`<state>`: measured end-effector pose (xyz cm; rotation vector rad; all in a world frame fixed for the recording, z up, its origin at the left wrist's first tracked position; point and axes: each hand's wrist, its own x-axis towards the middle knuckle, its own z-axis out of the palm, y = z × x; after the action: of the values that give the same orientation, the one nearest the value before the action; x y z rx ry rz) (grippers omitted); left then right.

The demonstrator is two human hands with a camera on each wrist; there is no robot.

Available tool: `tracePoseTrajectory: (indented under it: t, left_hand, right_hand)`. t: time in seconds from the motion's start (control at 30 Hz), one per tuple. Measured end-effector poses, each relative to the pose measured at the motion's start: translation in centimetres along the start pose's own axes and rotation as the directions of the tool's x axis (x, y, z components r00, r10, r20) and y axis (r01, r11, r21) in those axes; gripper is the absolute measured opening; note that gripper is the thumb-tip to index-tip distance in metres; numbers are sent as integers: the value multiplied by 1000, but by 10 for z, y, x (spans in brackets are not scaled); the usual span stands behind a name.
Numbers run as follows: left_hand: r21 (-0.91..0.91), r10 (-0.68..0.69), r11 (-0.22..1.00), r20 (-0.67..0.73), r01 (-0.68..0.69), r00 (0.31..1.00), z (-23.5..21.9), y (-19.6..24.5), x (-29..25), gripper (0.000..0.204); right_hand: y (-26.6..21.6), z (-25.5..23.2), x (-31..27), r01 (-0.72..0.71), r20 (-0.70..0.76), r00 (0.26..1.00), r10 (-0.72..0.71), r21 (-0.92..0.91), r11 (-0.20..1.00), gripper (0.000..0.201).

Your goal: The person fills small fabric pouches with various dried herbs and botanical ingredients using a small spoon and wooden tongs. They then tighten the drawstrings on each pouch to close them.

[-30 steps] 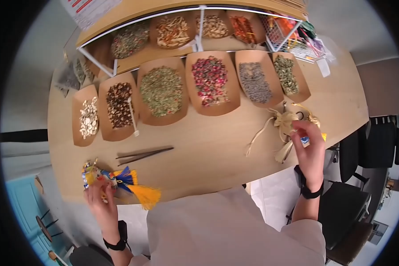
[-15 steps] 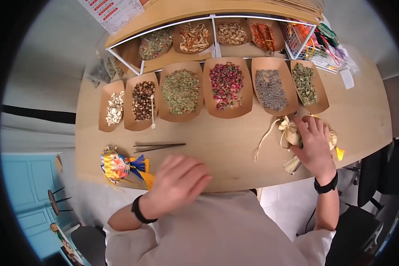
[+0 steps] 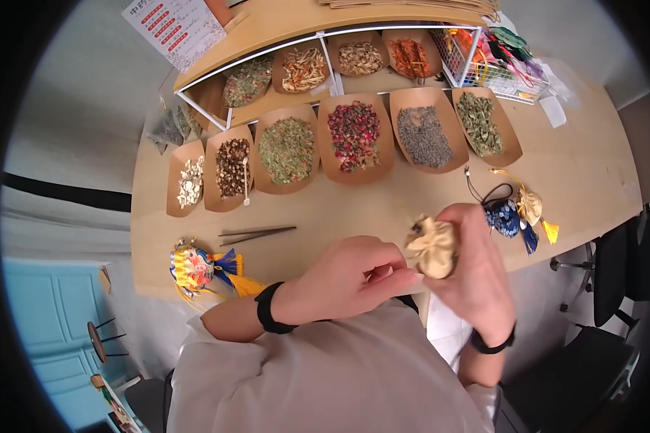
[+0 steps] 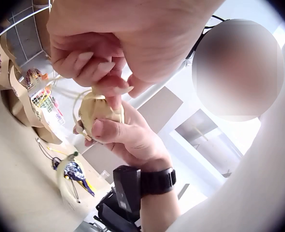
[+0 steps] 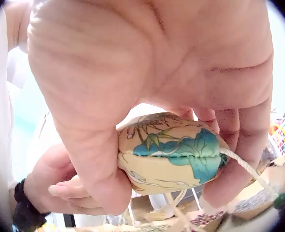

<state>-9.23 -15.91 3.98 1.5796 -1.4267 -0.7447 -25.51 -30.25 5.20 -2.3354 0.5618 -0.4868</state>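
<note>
The right hand (image 3: 480, 278) grips a cream pouch (image 3: 437, 252) between thumb and fingers, in front of the torso. Beside it, the left hand (image 3: 343, 278) has curled fingers, thumb and fingertip meeting in a pinch at the pouch. In the left wrist view, the left hand (image 4: 113, 43) is at the gathered top of the pouch (image 4: 96, 111), with pale cord looping beside it; what exactly the fingertips pinch is partly hidden. Green and teal printing shows on the pouch (image 5: 171, 154) in the right wrist view, with a green bead (image 5: 280, 201) on its cord.
Paper trays of dried herbs and flowers (image 3: 354, 137) line the table before a shelf (image 3: 267, 43). Tweezers (image 3: 256, 234) and a colourful tasselled pouch (image 3: 193, 267) lie left. At right are a dark blue pouch (image 3: 503, 216) and a small gold pouch (image 3: 529, 207).
The left hand has left the colourful pouch and moved right, beside the right hand. The right hand has picked up the cream pouch and brought it towards the body.
</note>
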Motion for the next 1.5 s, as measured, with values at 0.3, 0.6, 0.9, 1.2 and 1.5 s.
tracePoseTrajectory:
  t: [0.3,0.6,0.9,1.2,1.5]
  left_hand:
    - [-73,-142,988,-125,134,982,20,4,-4,17]
    - [-90,-64,994,-6,64,998,1,-14,-8,18]
    - [83,242,963,158,-257,957,-26,-29,-3,11]
    - [332,503,726,340,-602,795,-44,-30,-23,10]
    - [237,558,705,396,-668,729,-52,-26,-22,12]
  right_hand:
    - [15,50,-28,48,-195,981,20,334,941,55]
    - [21,73,-29,119,-198,979,-54,333,935,61]
    - [21,57,-46,190,-79,982,-172,389,901,79]
    - [-6,34,-29,439,151,891,-429,-34,898,28]
    - [-17,34,-35,545,147,834,-532,-58,837,18]
